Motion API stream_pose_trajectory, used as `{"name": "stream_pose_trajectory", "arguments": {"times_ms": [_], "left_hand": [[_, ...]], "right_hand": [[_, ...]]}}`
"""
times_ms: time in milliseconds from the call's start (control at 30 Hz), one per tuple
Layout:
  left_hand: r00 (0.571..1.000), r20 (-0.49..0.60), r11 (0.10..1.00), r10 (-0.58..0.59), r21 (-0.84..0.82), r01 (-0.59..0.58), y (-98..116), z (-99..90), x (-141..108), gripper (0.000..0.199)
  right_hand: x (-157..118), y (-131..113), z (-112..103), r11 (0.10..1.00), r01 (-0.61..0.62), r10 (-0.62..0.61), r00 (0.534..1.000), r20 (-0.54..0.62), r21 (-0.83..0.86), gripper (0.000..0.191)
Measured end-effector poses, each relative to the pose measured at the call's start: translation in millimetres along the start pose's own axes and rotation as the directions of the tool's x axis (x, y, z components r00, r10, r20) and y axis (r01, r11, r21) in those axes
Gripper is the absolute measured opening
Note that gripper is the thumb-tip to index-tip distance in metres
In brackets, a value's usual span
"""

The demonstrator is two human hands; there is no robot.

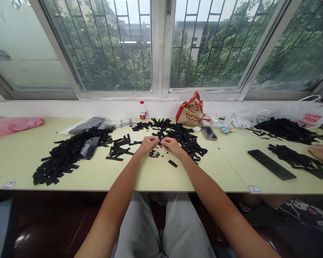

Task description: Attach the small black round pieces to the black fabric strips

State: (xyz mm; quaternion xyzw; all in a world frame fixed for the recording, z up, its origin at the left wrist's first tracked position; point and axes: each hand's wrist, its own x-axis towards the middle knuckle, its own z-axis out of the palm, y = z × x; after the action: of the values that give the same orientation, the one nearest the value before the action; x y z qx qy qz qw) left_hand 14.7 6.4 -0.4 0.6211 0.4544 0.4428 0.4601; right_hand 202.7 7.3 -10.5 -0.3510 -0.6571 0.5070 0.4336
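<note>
My left hand [148,144] and my right hand [171,144] meet over the middle of the table, fingers pinched. Between the fingertips is a small black piece [160,142], perhaps a strip with a ring; its details are too small to make out. Just below my hands lie several small black rings [153,154], some loose to the right. A single short black strip [172,163] rests near my right wrist. Black fabric strips [188,141] are heaped behind and right of my hands, while looser strips [120,147] lie to the left.
A long heap of black strips [61,157] has a dark tablet-like slab [90,147] on it. At the back stand a bottle [142,111] and a paper bag [191,111]. A phone [209,133] lies right. Another person's arm [322,153] reaches in beside more strips [295,159].
</note>
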Motion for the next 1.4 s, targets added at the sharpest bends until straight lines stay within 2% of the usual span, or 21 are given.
{"name": "stream_pose_trajectory", "arguments": {"times_ms": [133, 233, 300, 400, 467, 567, 767, 900, 1100, 1267, 1400], "left_hand": [[0.991, -0.093, 0.989, 0.097, 0.117, -0.086, -3.0, 1.8, 3.3, 0.022], [0.972, -0.164, 0.934, 0.169, 0.341, -0.105, -7.7, -1.4, 3.7, 0.021], [0.94, -0.271, 0.822, 0.207, 0.568, -0.018, -12.5, -6.2, 2.5, 0.018], [0.886, -0.37, 0.549, 0.278, 0.818, 0.17, -19.9, -14.6, -0.6, 0.024], [0.884, -0.38, 0.413, 0.273, 0.876, 0.25, -23.1, -19.1, -2.1, 0.028], [0.901, -0.378, 0.314, 0.211, 0.899, 0.304, -24.7, -24.0, -2.6, 0.027], [0.914, -0.371, 0.323, 0.166, 0.896, 0.305, -24.8, -32.1, -0.7, 0.03], [0.908, -0.374, 0.341, 0.19, 0.892, 0.297, -22.9, -32.4, -2.0, 0.032], [0.919, -0.355, 0.314, 0.173, 0.904, 0.29, -18.6, -27.1, -4.7, 0.033], [0.903, -0.384, 0.347, 0.191, 0.887, 0.304, -19.6, -30.8, -2.2, 0.036], [0.889, -0.428, 0.373, 0.166, 0.861, 0.345, -18.9, -37.3, -2.1, 0.036]], "right_hand": [[5.9, 9.9, 2.5, 0.998, 0.015, -0.022, 0.994, -0.109, -0.061, 0.038], [11.0, 16.1, 1.1, 0.992, 0.04, -0.067, 0.969, -0.237, -0.116, 0.037], [14.0, 19.0, -2.5, 0.983, 0.03, -0.095, 0.926, -0.366, -0.178, 0.035], [17.6, 23.5, -10.6, 0.974, -0.05, -0.078, 0.838, -0.54, -0.219, 0.035], [19.4, 27.2, -15.7, 0.973, -0.098, -0.049, 0.8, -0.599, -0.21, 0.037], [20.8, 30.8, -19.2, 0.97, -0.115, -0.043, 0.787, -0.616, -0.215, 0.037], [18.2, 23.4, -14.3, 0.97, -0.077, -0.073, 0.816, -0.574, -0.232, 0.042], [17.4, 16.6, -12.2, 0.967, -0.093, -0.069, 0.804, -0.59, -0.239, 0.051], [17.6, 12.5, -8.6, 0.962, -0.134, -0.035, 0.802, -0.597, -0.236, 0.048], [18.9, 15.6, -5.9, 0.968, -0.043, -0.111, 0.811, -0.574, -0.249, 0.046], [19.6, 18.7, -4.4, 0.976, 0.015, -0.128, 0.849, -0.512, -0.219, 0.044]]}}
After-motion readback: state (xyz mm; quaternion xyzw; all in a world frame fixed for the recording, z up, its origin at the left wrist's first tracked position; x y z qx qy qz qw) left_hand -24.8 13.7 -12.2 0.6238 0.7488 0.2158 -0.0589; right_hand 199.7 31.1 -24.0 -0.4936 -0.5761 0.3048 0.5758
